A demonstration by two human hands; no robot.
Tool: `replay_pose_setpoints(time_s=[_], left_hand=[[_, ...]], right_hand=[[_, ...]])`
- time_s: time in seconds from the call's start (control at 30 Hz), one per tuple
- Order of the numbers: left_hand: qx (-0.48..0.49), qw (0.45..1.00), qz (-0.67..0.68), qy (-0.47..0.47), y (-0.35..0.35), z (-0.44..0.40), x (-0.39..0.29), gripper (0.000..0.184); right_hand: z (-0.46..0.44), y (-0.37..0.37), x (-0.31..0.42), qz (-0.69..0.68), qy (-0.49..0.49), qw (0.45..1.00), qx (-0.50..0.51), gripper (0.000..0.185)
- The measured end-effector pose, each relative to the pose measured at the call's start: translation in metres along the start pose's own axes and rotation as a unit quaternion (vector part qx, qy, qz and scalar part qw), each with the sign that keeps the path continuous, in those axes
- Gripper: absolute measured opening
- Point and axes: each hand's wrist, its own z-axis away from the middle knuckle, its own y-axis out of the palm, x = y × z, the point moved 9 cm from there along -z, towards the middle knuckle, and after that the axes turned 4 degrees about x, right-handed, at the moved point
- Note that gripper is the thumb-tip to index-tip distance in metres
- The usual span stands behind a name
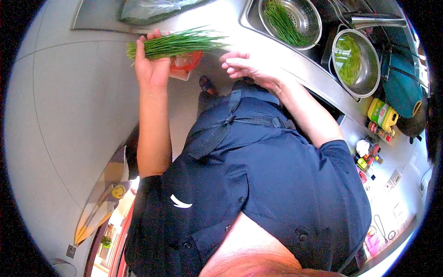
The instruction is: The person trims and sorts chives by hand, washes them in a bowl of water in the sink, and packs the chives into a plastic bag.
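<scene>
Both hands are up in front of the body: the left hand (153, 73), palm turned up, has its fingers curled around a bunch of garlic chives (189, 42), while the right hand (249, 67) holds nothing, its fingers loosely bent and slightly parted. The bunch lies across the left palm, its short end sticking out past the thumb and its thin green tips pointing toward the right fingertips, near them but apart. Lower down, partly hidden behind the stalks, is a red plastic bag (196, 59) in a pale container (180, 74), with a dark slipper (207, 84) on the floor nearby. Beyond the right hand runs a pale countertop (230, 18) with a sink (248, 28), where a perforated steel colander (310, 18) contains more long green stalks (284, 21). Farther to the right, a steel bowl (374, 69) contains pale green vegetable pieces (347, 57), and past it stand a teal pan-shaped item (401, 90) and a yellow jug (382, 113) with a green label. Above the left hand in view, a clear plastic bag (150, 9) lies on the counter.
</scene>
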Motion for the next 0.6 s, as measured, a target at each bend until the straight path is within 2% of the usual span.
replay_pose_setpoints(time_s=[0.1,0.2,0.27,0.37,0.43,0.5,0.6], left_hand=[[-0.028,0.999,-0.008,0.013,-0.002,0.002,-0.001,0.017],[0.006,1.000,0.003,0.003,0.002,0.001,0.000,0.018],[0.021,1.000,-0.001,-0.006,0.003,0.001,0.000,0.019],[0.018,0.999,0.022,-0.016,-0.001,0.007,-0.003,0.018],[0.023,1.000,-0.002,0.001,-0.003,0.014,-0.015,0.018],[-0.073,0.996,-0.031,0.050,-0.022,0.032,-0.031,0.018],[-0.104,0.991,-0.025,0.082,-0.040,0.061,-0.055,0.017]], right_hand=[[-0.002,0.000,0.000,0.033,-0.001,0.999,-0.006,0.040],[-0.005,0.001,-0.002,0.063,-0.018,0.998,0.011,0.041],[-0.007,0.000,0.001,0.102,-0.027,0.994,-0.009,0.029],[-0.014,0.006,-0.003,0.167,-0.005,0.986,0.021,0.030],[-0.023,0.012,-0.008,0.187,-0.002,0.982,0.034,0.022],[-0.038,0.015,-0.024,0.182,0.008,0.982,0.050,0.018],[-0.060,0.024,-0.039,0.194,0.008,0.978,0.072,0.017]])
